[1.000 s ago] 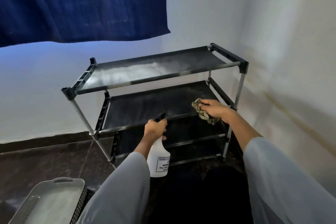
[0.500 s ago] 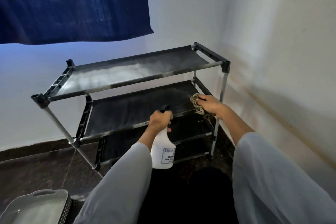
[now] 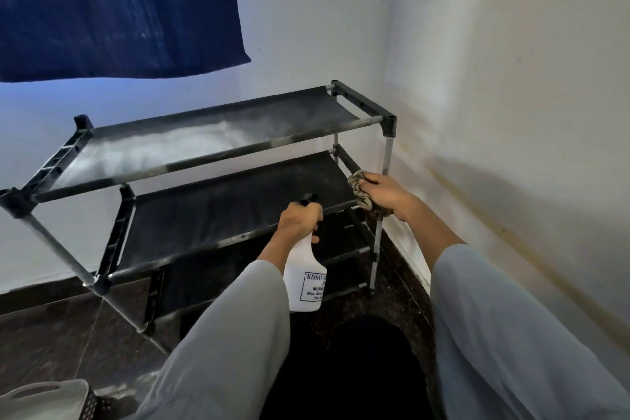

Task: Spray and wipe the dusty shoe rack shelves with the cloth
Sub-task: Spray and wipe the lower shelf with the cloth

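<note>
A black shoe rack with metal poles stands in the room's corner. Its top shelf is pale with dust on the left half. The second shelf is dark fabric with faint dust. My left hand grips the neck of a white spray bottle, its black nozzle pointing at the second shelf. My right hand holds a bunched brownish cloth at the right end of the second shelf, beside the rack's front right pole.
A dark blue fabric hangs over the wall at upper left. White walls meet behind the rack's right end. A grey plastic basket sits on the dark floor at lower left. A black mat lies between my sleeves.
The view has shifted, so the rack now sits further left in frame. My right hand with the cloth stays at the second shelf's right end. The bottle remains aimed at that shelf.
</note>
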